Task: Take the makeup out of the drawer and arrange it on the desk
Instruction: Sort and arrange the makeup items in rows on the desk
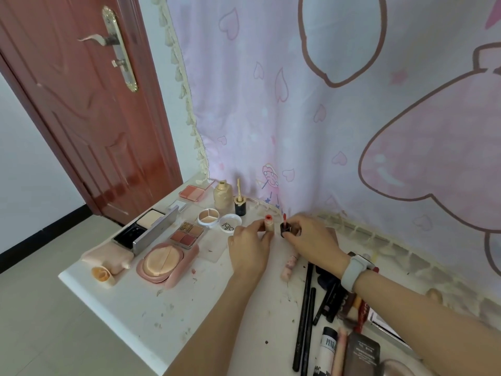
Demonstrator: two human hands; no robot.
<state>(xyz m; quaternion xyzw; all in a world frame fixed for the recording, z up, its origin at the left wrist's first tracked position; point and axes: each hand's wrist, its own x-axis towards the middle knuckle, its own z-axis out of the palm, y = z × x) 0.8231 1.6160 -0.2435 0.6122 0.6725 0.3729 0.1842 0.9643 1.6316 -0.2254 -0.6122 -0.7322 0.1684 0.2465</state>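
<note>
On the white desk (pixel 168 316), my left hand (pixel 250 244) holds a small beige lip-gloss tube (pixel 269 224) upright, its open mouth showing red. Just to its right, my right hand (pixel 311 236) pinches the dark cap with its red applicator wand (pixel 284 223) pointing up. Cap and tube stand apart by a small gap. A pink patterned tube (pixel 289 264) lies on the desk under my right wrist.
Open palettes (pixel 187 233), a powder compact (pixel 147 229), a cushion case (pixel 165 263), a concealer pot (pixel 208 217) and a foundation bottle (pixel 222 198) fill the desk's left. Black pencils (pixel 305 316) and tubes lie at the right. A pink curtain (pixel 325 104) hangs behind; a red door (pixel 89 104) stands left.
</note>
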